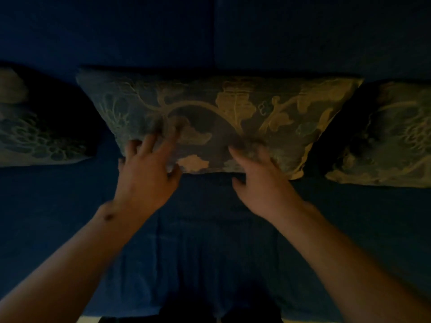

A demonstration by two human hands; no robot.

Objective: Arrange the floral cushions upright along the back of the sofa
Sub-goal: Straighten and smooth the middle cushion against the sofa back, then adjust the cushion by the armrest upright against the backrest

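Three floral cushions stand against the back of a dark blue sofa (pixel 70 217) in dim light. The middle cushion (pixel 233 106) is wide, with pale leaf and vine patterns, and leans on the backrest. My left hand (pixel 147 173) lies with spread fingers on its lower left face. My right hand (pixel 258 178) lies flat on its lower right face, fingers apart and blurred. Neither hand grips the fabric. A second cushion (pixel 28 131) sits at the left edge and a third cushion (pixel 391 136) at the right edge, both cut off by the frame.
The blue seat covering stretches in front of the cushions toward me, with folds down its middle. The backrest (pixel 210 31) rises behind, split by a vertical seam. A dark shape shows at the bottom centre.
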